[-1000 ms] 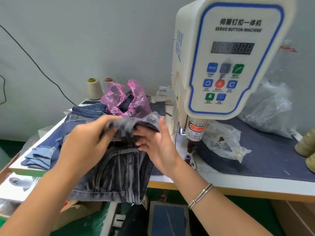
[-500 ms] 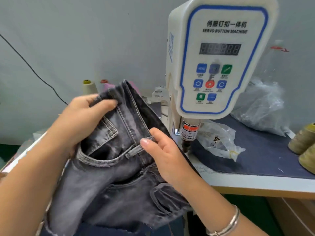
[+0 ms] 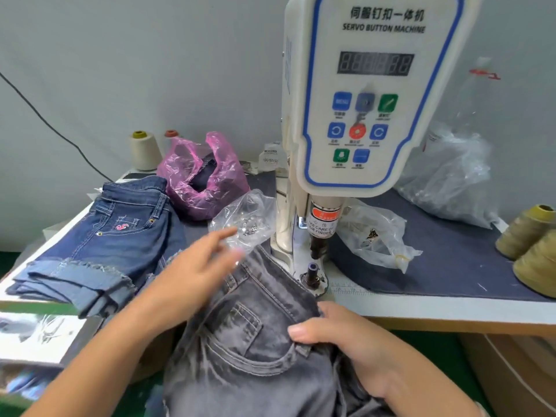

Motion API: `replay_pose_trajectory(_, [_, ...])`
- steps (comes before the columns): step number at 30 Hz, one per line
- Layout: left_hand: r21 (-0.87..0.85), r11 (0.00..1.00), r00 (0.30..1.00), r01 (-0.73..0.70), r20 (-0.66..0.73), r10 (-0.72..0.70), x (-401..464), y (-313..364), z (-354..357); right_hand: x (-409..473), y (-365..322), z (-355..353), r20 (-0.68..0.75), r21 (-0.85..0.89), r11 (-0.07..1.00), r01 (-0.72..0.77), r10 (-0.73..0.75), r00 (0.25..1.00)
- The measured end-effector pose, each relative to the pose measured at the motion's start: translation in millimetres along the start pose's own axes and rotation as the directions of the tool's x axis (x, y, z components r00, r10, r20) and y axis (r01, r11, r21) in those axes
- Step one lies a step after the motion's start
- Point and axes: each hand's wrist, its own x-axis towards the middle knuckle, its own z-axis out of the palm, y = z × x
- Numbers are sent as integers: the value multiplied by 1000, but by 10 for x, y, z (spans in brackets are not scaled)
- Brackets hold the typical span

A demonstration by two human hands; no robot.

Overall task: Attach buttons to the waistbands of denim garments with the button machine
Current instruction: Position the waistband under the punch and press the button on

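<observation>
Now one grey denim garment (image 3: 255, 341) gripped by right hand (image 3: 346, 341); left hand (image 3: 192, 269) open, one button machine (image 3: 370, 115)

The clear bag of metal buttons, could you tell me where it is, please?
In the head view, the clear bag of buttons lies left of the button machine, before the pink bag.

A plain grey wall (image 3: 150, 55) with a black cable (image 3: 45, 121) stands behind the table (image 3: 421, 308); green floor (image 3: 436, 344) shows below.
</observation>
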Motion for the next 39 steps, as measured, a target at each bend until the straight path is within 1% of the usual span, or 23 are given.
replay_pose_trajectory(1, [-254,967,999,30,-33,-40,-17,25,-94,-27,1,-49,1,0,1000,14,-14,1000])
replay_pose_trajectory(2, [-418,908,997,-29,-83,-6,9,51,-180,-60,-14,-98,5,2,999,34,-34,999])
replay_pose_trajectory(3, [-468,879,991,-87,-132,28,27,61,-233,-79,-9,-158,4,29,999,45,-45,999])
replay_pose_trajectory(4, [-475,874,988,-99,-152,29,42,65,-251,-102,-12,-208,0,69,996,48,-48,999])
replay_pose_trajectory(5, [-471,879,992,-75,-126,17,48,68,-223,-116,-11,-250,3,104,993,51,-51,999])
replay_pose_trajectory(6, [-408,908,995,-91,-73,67,38,27,-153,-120,-4,-283,4,130,990,55,-56,998])
replay_pose_trajectory(7, [-321,931,981,-175,18,191,55,19,-62,-116,9,-323,2,143,988,59,-60,998])
replay_pose_trajectory(8, [-271,929,944,-253,143,299,44,-5,25,-112,13,-358,-14,146,987,62,-61,998])
replay_pose_trajectory(9, [-256,931,903,-261,276,329,53,-17,93,-116,23,-398,-38,150,986,71,-66,997])
replay_pose_trajectory(10, [-246,944,870,-222,387,306,74,-36,139,-124,26,-441,-63,155,985,81,-72,995])
replay_pose_trajectory(11, [-234,952,836,-196,468,288,110,-54,172,-130,28,-491,-80,157,983,94,-83,993])
replay_pose_trajectory(12, [-225,958,802,-179,530,275,172,-32,225,-138,21,-540,-91,154,983,103,-90,992])
replay_pose_trajectory(13, [-201,966,789,-165,561,251,205,-20,273,-143,16,-593,-98,144,983,113,-100,990])
replay_pose_trajectory(15, [-176,976,807,-126,554,204,270,34,349,-142,5,-693,-128,109,986,128,-114,985])
replay_pose_trajectory(17, [-164,979,826,-117,532,188,309,43,412,-111,0,-782,-205,62,990,128,-112,972])
replay_pose_trajectory(18, [-177,977,823,-118,533,196,322,55,434,-90,-7,-818,-251,44,992,122,-107,962])
replay_pose_trajectory(21, [-309,949,818,-63,528,227,368,64,479,-38,-47,-879,-332,-46,995,84,-94,938])
replay_pose_trajectory(23, [-350,936,827,-29,517,219,396,34,485,4,-49,-899,-365,-136,990,42,-90,927])
replay_pose_trajectory(26, [-371,929,830,2,519,205,440,-4,513,62,-11,-900,-368,-203,979,6,-82,926])
replay_pose_trajectory(30, [-313,950,853,5,497,160,495,-8,550,150,39,-918,-406,-239,971,-14,-87,910])
replay_pose_trajectory(32, [-275,961,845,-14,511,159,522,-5,560,190,45,-926,-429,-255,967,-25,-90,899])
replay_pose_trajectory(35, [-228,974,818,3,561,129,568,10,585,233,7,-913,-441,-267,963,-27,-97,892])
replay_pose_trajectory(39, [-205,976,829,68,556,59,655,-39,622,264,-1,-917,-425,-262,964,-40,-78,902])
